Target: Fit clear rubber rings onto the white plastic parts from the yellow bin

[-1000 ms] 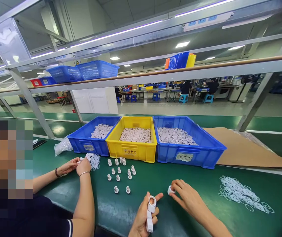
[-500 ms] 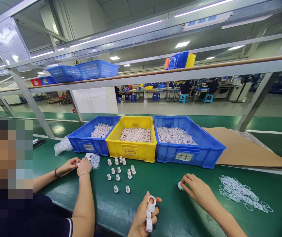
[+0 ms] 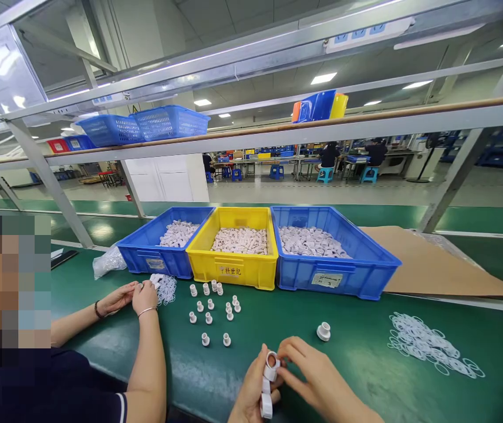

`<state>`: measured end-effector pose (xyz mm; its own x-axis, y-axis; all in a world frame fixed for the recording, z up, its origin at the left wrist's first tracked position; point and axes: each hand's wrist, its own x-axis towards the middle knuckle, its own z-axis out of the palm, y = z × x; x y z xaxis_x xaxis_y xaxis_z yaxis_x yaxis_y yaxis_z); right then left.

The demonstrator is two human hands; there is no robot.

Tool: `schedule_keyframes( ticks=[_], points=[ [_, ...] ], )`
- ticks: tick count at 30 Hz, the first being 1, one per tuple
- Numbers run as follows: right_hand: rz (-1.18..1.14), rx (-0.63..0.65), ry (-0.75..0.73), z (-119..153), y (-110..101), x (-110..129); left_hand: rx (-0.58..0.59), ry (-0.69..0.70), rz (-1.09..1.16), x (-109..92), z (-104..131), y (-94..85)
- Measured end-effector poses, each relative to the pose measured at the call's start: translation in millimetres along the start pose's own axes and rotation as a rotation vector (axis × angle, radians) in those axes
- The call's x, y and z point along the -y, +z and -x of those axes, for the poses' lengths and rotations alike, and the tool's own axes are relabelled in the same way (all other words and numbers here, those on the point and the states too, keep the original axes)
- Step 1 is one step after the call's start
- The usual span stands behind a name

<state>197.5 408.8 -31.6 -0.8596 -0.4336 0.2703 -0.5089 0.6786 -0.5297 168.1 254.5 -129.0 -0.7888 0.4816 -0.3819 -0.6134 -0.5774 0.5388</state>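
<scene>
My left hand [image 3: 250,392], low in the middle of the view, is closed around a short row of white plastic rings [image 3: 266,405]. At the top of that row, one white ring [image 3: 271,372] faces up with its hole showing. My right hand [image 3: 315,376] has its thumb and fingertips closed on the edge of this top ring. A single white flanged fitting [image 3: 323,332] stands upright on the green table [image 3: 286,320], beyond my right hand. Several similar small white fittings [image 3: 205,339] stand in loose groups to the left.
Two blue bins [image 3: 339,276] and a yellow bin [image 3: 232,271] hold white parts at the back. Thin white rings [image 3: 429,343] lie in a pile at right, near brown cardboard [image 3: 436,264]. A co-worker's hands [image 3: 133,296] work at left beside another ring pile [image 3: 165,289].
My right hand has let go of the flanged fitting, which now stands alone on the table, and has moved left to the top ring in my left hand.
</scene>
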Motion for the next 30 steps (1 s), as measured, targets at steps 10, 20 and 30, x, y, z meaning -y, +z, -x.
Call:
schedule_keyframes(
  ticks=[10, 20, 30],
  points=[
    [-0.101, 0.021, 0.199, -5, 17, 0, 0.027, 0.028, -0.153, 4, 2, 2.1],
    [-0.217, 0.167, 0.143, -13, -11, 0, 0.033, 0.003, 0.033, 0, -5, 2.6],
    [-0.171, -0.095, -0.074, -138, -2, -15, 0.129, -0.016, 0.131, 0, -19, -7.6]
  ],
)
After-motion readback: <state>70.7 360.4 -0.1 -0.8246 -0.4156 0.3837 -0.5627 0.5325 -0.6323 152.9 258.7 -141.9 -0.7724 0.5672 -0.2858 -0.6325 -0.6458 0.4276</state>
